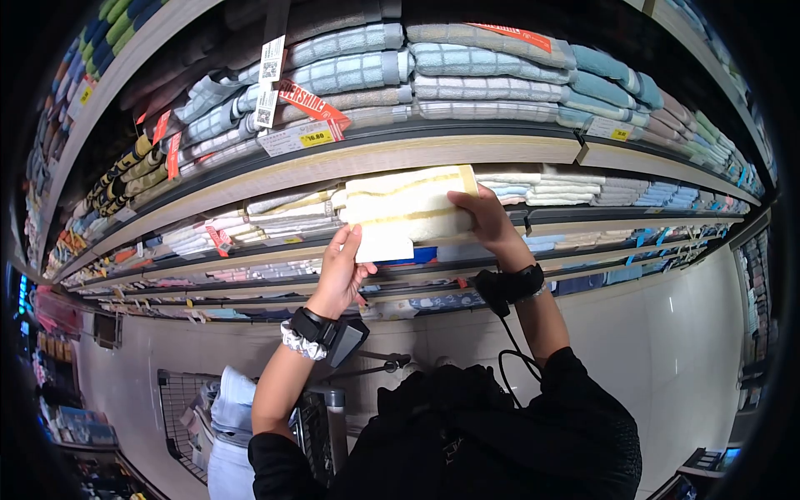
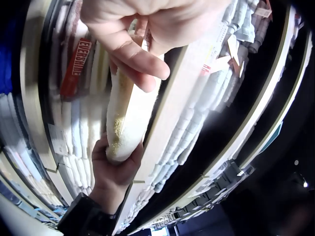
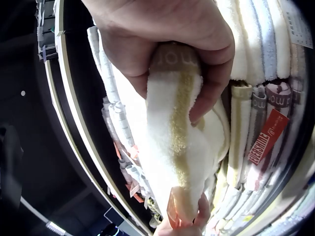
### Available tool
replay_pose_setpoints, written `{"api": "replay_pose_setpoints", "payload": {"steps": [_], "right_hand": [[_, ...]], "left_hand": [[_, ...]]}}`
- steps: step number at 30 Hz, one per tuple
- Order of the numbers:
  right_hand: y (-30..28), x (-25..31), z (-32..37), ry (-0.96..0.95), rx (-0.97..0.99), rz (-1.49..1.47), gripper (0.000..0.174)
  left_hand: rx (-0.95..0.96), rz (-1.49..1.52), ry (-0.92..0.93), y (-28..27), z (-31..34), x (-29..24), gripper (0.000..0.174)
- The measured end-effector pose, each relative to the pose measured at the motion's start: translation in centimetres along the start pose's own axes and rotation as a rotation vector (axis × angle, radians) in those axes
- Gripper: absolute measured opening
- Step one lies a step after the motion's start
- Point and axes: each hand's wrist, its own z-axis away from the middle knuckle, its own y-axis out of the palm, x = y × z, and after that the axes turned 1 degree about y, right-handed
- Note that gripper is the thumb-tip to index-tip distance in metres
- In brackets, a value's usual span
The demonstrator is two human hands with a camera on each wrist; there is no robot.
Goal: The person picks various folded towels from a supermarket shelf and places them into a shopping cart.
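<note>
A folded white towel (image 1: 408,204) with yellow stripes is held up between both hands in front of the shelves. My left hand (image 1: 337,271) pinches a white tag (image 1: 383,248) at the towel's lower left corner. The right hand (image 1: 492,221) grips the towel's right end, thumb on the near face. In the right wrist view the right hand (image 3: 167,39) wraps the towel's end (image 3: 174,113), which has a grey-brown lettered band. The left wrist view shows the left fingers (image 2: 133,59) at the near end of the towel (image 2: 129,123).
Stacks of folded towels (image 1: 492,83) fill the upper shelf, with price labels on its edge (image 1: 417,157). More towels (image 1: 567,190) lie on the shelf below. A wire cart (image 1: 179,417) with goods stands on the floor at the lower left. A black cable (image 1: 508,354) hangs by the right wrist.
</note>
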Motion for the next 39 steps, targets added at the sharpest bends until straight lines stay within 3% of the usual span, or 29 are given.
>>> {"api": "replay_pose_setpoints", "payload": {"steps": [6,16,18,20,22,24,26,29,30,32,39], "right_hand": [[-0.3,0.8,2.5,0.047,0.006,-0.064,0.030],[2.6,2.2,5.8,0.037,0.106,-0.083,0.032],[2.9,2.5,5.7,0.052,0.243,-0.053,0.032],[4.7,2.6,6.1,0.048,0.285,-0.067,0.037],[6.0,3.1,6.2,0.067,0.445,-0.119,0.040],[7.9,4.1,7.1,0.075,0.465,-0.109,0.040],[9.6,4.1,7.3,0.082,0.485,-0.098,0.040],[11.8,3.0,7.2,0.075,0.506,-0.190,0.038],[12.7,2.4,7.2,0.074,0.510,-0.191,0.038],[15.0,0.6,7.0,0.116,0.579,-0.165,0.038],[26.2,-4.0,8.5,0.143,0.815,-0.126,0.035]], "left_hand": [[0.065,-0.055,-0.009,1.1,2.4,-0.2,0.023],[0.004,-0.160,0.019,2.4,8.7,-2.1,0.022],[-0.030,-0.173,0.056,2.0,10.5,-3.0,0.022],[-0.047,-0.232,0.077,1.9,11.9,-3.6,0.022],[-0.053,-0.250,0.126,1.6,13.3,-3.9,0.024],[-0.203,-0.158,0.161,1.7,14.6,-4.5,0.027],[-0.196,-0.177,0.167,0.7,16.1,-4.9,0.028],[-0.265,-0.045,0.119,-0.7,18.1,-5.9,0.026],[-0.408,-0.042,0.044,-1.4,19.4,-6.6,0.028],[-0.407,-0.075,0.029,-2.9,21.5,-7.3,0.030],[-0.489,0.000,0.140,-10.1,30.0,-9.5,0.029]]}}
